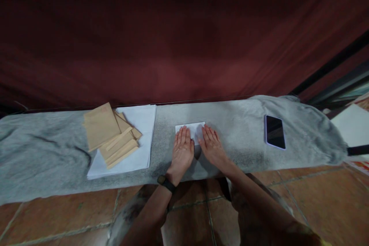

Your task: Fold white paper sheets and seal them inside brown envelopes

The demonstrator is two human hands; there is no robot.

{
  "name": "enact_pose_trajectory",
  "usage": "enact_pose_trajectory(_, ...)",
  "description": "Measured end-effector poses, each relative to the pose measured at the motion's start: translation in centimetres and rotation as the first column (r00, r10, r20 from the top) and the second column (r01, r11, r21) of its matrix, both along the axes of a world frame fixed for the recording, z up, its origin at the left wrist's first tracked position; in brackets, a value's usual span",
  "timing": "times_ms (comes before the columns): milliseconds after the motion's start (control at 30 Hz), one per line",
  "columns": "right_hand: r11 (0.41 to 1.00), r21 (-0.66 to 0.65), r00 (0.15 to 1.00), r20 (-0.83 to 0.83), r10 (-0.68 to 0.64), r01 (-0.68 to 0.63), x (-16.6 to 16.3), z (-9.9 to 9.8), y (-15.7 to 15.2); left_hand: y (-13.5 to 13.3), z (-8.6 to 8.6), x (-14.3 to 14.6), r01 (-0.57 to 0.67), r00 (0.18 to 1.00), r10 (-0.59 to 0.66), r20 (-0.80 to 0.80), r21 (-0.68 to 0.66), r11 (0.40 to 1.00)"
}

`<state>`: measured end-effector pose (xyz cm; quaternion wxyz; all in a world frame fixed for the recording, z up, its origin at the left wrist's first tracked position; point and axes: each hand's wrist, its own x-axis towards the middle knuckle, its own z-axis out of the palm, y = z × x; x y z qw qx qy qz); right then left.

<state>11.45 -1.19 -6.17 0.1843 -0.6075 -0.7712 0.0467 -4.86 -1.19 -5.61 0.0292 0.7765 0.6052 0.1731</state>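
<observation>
Left hand [183,150] and right hand [212,148] lie flat, fingers extended and gripping nothing, over the two sides of a small white paper [194,128]. It rests near the middle of the cloth-covered bench [242,123], between the far and near edges. It should prove light, thin, easily creased and apt to slide; the exposed far corners offer the best hold. Brown envelopes [100,125] overlie white sheets [141,123] toward the left end; a phone [275,131] lies toward the right.
</observation>
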Motion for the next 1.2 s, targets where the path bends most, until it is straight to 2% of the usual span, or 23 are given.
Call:
enact_pose_trajectory(200,0.994,-0.054,0.992,-0.09,0.093,-0.098,-2.5,1.1,1.0,0.9,-1.2,1.5,0.081,0.995,-0.084,-0.051,-0.057,0.995)
enact_pose_trajectory(333,0.986,-0.099,0.986,-0.115,0.121,-0.133,-3.5,1.0,1.8,1.4,-1.8,1.7,0.088,0.995,-0.091,-0.038,-0.063,0.994)
enact_pose_trajectory(533,0.987,-0.139,0.992,-0.101,0.072,-0.086,-3.6,0.3,2.9,1.9,-1.6,1.4,-0.009,0.998,0.003,-0.07,-0.077,0.997)
enact_pose_trajectory(900,0.997,-0.079,1.0,0.011,0.023,-0.022,-3.6,-0.7,2.8,2.0,-0.6,0.6,-0.161,0.975,0.138,-0.175,-0.13,0.978)
enact_pose_trajectory(1200,0.999,-0.006,0.999,0.034,-0.035,0.036,-3.0,-1.5,2.8,2.0,-0.9,0.4,-0.177,0.975,0.164,-0.15,-0.079,0.981)
